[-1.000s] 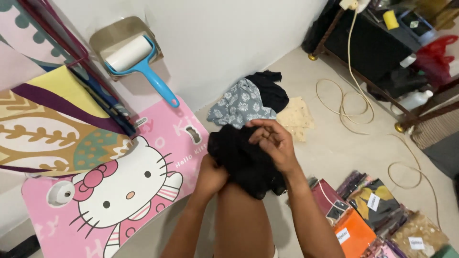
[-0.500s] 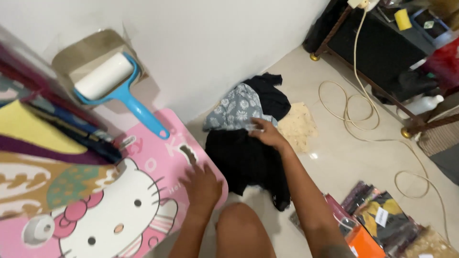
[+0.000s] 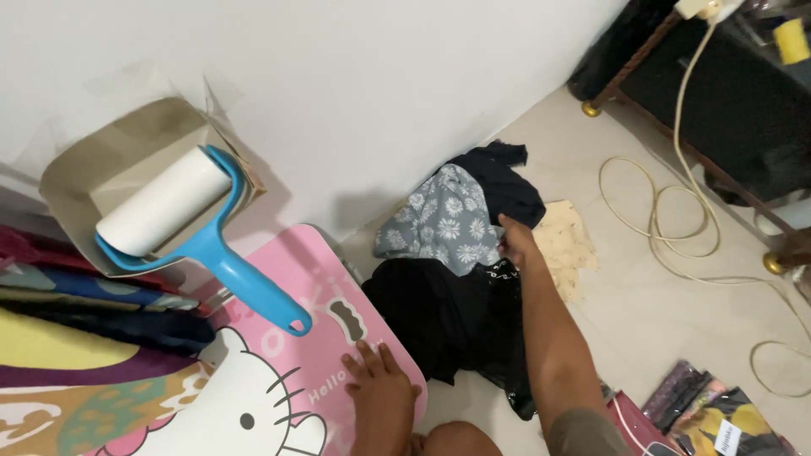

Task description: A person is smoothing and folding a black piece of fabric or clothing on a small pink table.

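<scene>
A matt black cloth garment (image 3: 448, 317) lies crumpled on a smooth, faintly glossy tiled floor (image 3: 676, 312), beside a soft grey floral-print fabric (image 3: 443, 221) and, at 3 o'clock of it, a cream piece of rough, lacy weave (image 3: 568, 245). At 9 o'clock, a glossy pink plastic-looking board (image 3: 312, 338) carries a lint roller (image 3: 182, 228) with a shiny blue plastic handle and white paper roll. A rubbery cream cable (image 3: 667, 228) coils by dark polished wood furniture (image 3: 676, 135); the wall (image 3: 380, 93) is matt white.
</scene>
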